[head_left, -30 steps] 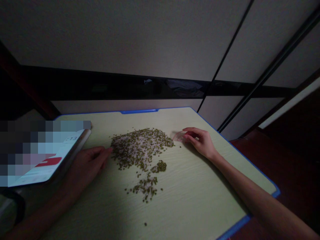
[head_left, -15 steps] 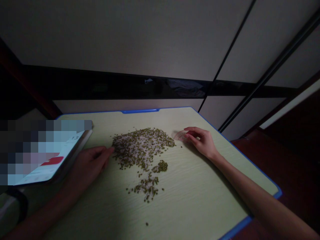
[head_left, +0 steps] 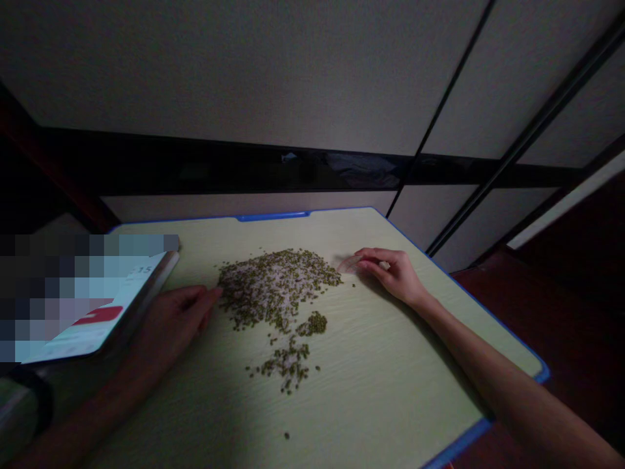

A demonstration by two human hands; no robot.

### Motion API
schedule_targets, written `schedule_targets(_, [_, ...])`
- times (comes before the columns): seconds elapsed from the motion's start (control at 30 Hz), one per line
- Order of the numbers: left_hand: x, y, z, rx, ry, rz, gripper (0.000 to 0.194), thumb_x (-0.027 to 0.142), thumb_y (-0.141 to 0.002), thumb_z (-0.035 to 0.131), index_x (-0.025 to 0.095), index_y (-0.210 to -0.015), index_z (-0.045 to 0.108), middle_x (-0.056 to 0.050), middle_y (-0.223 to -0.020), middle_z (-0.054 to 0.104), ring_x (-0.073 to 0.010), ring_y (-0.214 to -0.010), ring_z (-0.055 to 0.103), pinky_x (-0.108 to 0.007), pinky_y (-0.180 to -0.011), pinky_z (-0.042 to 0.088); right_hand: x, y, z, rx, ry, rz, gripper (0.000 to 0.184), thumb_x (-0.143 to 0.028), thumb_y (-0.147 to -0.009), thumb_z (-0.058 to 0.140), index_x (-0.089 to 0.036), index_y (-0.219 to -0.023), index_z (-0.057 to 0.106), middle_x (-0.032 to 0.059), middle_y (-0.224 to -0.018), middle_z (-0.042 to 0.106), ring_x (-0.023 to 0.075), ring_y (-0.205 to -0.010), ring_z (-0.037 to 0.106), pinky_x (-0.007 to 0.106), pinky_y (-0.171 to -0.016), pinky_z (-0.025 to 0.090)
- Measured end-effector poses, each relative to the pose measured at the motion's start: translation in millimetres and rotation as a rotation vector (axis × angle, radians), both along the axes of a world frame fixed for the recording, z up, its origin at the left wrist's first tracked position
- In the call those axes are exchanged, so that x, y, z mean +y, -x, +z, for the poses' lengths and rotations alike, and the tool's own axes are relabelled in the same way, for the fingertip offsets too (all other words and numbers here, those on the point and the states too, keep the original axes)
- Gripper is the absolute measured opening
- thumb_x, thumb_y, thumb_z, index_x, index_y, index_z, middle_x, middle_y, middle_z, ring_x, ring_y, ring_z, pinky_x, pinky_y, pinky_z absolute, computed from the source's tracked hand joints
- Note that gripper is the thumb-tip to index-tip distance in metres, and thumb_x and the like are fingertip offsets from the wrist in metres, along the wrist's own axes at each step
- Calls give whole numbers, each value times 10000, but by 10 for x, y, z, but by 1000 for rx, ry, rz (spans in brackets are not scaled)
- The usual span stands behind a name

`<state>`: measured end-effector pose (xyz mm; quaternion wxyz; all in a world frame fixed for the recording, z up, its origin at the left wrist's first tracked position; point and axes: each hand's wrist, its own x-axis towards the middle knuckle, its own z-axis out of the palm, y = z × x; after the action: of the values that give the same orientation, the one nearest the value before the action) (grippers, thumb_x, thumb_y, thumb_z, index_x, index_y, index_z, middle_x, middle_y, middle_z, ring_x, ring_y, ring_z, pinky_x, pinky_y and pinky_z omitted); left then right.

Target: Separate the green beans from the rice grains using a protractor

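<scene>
On the tabletop's (head_left: 390,378) near side a bean patch (head_left: 287,365) is left loose; past it the left hand (head_left: 168,319) is set by the left edge of the pile (head_left: 273,286), fingertips seemingly pressed together, any bean between them not discernible. The pile is spread mid-tabletop, long axis left to right. At its right end a clear piece (head_left: 347,264) is pinched by the fingers of the right hand (head_left: 396,277), apparently so its curved edge is left free, pointed leftward.

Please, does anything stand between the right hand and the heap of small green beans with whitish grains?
Only the clear, curved, plastic-looking piece in the right hand, near the right edge of the heap; nothing else visible is between.
</scene>
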<state>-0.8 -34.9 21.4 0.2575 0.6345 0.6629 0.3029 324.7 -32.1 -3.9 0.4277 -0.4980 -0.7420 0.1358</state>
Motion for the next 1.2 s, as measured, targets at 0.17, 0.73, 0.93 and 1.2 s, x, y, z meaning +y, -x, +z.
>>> schedule_targets(0.17, [-8,0,2,-19,2,5,391,546,-609,390,240,-367,359,63,-331,349,-107,-357,356,-242,-446,292,-9,-40,3,-24,-10,65,172,-230,-831,536,-159,-890,682,64,-869,719,186,-785,647,296,-714,484])
schedule_targets(0.73, [52,66,-101,19,-16,-20,400,550,-634,393,229,-397,381,63,-355,374,-108,-374,381,-238,-448,290,-70,-130,51,-25,36,131,189,-235,-823,550,-171,-913,703,48,-841,716,172,-753,641,282,-698,480])
schedule_targets(0.93, [71,104,-126,23,-3,-30,405,549,-649,392,230,-400,374,63,-353,368,-108,-370,374,-238,-440,285,-90,-141,70,-19,55,116,178,-229,-807,568,-180,-904,709,47,-838,720,166,-750,647,282,-701,491])
schedule_targets(1.2, [70,94,-138,9,-14,-15,401,547,-641,400,231,-395,379,63,-345,369,-109,-362,373,-240,-436,289,-116,-147,109,-25,86,153,187,-227,-807,566,-181,-908,716,52,-838,721,162,-743,650,275,-690,494])
